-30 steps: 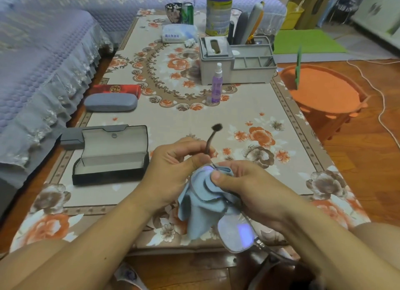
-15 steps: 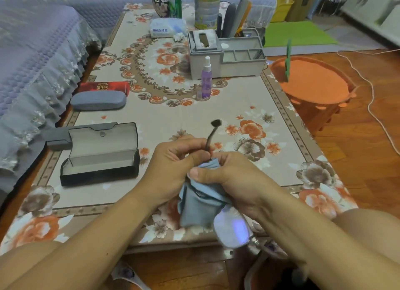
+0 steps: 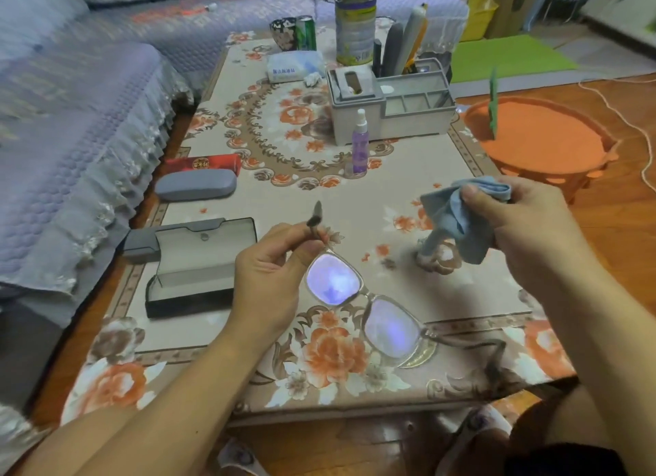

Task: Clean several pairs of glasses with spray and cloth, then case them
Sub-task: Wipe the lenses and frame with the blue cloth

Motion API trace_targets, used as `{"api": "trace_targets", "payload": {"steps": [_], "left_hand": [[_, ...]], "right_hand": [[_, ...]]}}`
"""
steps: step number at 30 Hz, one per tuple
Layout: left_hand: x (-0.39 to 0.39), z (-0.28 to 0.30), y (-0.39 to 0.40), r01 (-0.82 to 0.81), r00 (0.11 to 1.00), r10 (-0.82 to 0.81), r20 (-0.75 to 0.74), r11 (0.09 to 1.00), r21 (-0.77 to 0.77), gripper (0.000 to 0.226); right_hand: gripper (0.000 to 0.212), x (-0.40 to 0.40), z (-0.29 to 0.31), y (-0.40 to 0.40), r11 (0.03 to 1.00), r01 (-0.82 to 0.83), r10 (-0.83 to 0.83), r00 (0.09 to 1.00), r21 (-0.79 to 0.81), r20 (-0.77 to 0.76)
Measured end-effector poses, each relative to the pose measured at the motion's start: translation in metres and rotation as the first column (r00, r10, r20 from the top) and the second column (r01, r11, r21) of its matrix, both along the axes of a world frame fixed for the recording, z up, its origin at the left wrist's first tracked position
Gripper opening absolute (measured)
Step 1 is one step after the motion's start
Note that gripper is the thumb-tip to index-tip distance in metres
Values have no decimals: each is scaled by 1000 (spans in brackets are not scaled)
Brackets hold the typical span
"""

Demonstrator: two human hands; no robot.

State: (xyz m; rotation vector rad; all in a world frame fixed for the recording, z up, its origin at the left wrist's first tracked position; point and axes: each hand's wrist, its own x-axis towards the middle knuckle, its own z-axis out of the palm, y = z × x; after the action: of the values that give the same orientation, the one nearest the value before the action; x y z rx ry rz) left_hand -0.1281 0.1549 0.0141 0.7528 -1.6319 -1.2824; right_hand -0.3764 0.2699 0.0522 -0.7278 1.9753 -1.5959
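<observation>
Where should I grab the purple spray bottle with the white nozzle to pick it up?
Grip the purple spray bottle round its slim body below the nozzle, coming from the near side. It stands upright on the floral tablecloth, with the grey organiser box close behind blocking that approach.

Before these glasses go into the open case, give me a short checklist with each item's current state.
1. Glasses held: ok, left hand pinches one temple near the hinge.
2. Cloth off the lenses: ok, right hand grips it apart from the glasses.
3. Open case ready: ok, lid up, nothing seen in the visible part of its tray.
4. Temples folded: not ok, both stand unfolded.
5. Lenses clean: cannot tell, glare covers them.
</observation>
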Motion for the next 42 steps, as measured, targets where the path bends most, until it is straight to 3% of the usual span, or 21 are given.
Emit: {"api": "trace_targets", "payload": {"steps": [5, 9, 12, 17, 19, 21, 23, 25, 27, 32, 35, 38, 42], "left_hand": [[-2, 0, 0, -15, 1000, 15, -2, 990, -142, 16], [-4, -3, -2, -1, 1000, 3, 10, 992, -128, 15], [-5, -1, 2, 27, 1000, -28, -14, 997, -75, 14], [-8, -1, 6, 72, 997, -71, -27, 997, 32, 25], [-10, -1, 9, 88, 996, -87, -23, 995, 42, 24], [-12, -2, 11, 99, 995, -97, -31, 994, 49, 21], [-13, -3, 12, 115, 993, -112, -49, 992, 60, 15], [-13, -7, 10, 119, 993, -118, -26, 992, 44, 16], [-12, -11, 8, 120, 992, -121, 38, 993, 20, 19], [-15, -9, 10, 159, 987, -159, 23, 987, 10, 27], [-17, -8, 14, 198, 980, -197, 24, 980, -34, 34], [-16, -8, 15, 255, 966, -246, 82, 958, -133, 19], [-16, -9, 17, 269, 962, -251, 109, 938, -220, 22]], "right_hand": [[16, 1, 0, 1, 996, -34, 47, 985, 79, -167], [42, 6, 2, 2, 983, -39, 108, 915, 180, -388], [49, 8, 7, 0, 978, -49, 146, 854, 202, -499], [14, 8, 6, -7, 989, 39, 51, 821, 144, -568], [14, 15, 4, -10, 992, 35, 33, 861, 123, -508], [22, 29, 3, -12, 997, -51, 67, 934, 55, -351], [26, 49, 4, -11, 966, -258, 257, 952, 16, -169], [20, 65, 3, -7, 836, -535, 548, 822, 122, -156], [14, 73, 4, 0, 705, -671, 707, 691, 229, -152], [13, 63, -4, -2, 819, -574, 572, 818, 12, 64], [23, 69, -10, -5, 820, -571, 563, 815, 29, 134], [32, 77, -12, -4, 777, -625, 595, 767, 69, 240], [28, 77, -14, -2, 730, -683, 620, 680, 31, 392]]}}
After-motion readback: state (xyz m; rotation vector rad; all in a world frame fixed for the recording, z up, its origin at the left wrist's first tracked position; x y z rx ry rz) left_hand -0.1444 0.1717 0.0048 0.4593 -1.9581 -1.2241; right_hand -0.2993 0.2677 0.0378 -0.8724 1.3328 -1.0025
